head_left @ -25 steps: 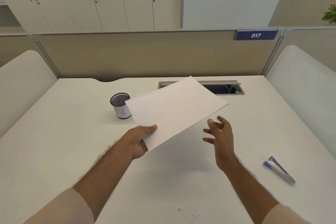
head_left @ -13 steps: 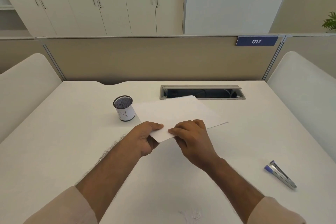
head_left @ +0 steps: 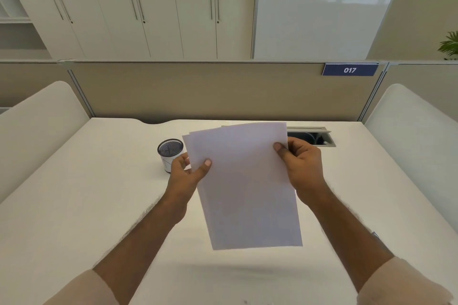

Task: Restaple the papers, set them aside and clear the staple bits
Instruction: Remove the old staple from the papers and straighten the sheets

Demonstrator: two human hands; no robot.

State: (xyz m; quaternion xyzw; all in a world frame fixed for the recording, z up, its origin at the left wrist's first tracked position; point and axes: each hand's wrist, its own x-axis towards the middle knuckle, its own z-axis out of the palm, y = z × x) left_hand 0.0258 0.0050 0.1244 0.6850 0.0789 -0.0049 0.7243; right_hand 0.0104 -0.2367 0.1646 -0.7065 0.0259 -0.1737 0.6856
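A few white papers [head_left: 247, 188] hang upright above the desk, their top edges fanned slightly apart. My left hand [head_left: 187, 172] pinches their upper left edge with thumb in front. My right hand [head_left: 301, 167] grips the upper right edge the same way. The stapler is almost wholly hidden behind my right forearm; only a small grey tip [head_left: 374, 234] shows. A speck of staple bits [head_left: 245, 301] lies at the bottom edge of the desk.
A black mesh pen cup [head_left: 170, 153] stands on the white desk [head_left: 74, 205] just left of my left hand. A cable slot [head_left: 319, 137] opens at the back right. Beige partitions and white side panels enclose the desk.
The papers went from lying low and flat, held near the desk, to standing upright and raised. My right hand moved from the lower edge to the upper right edge.
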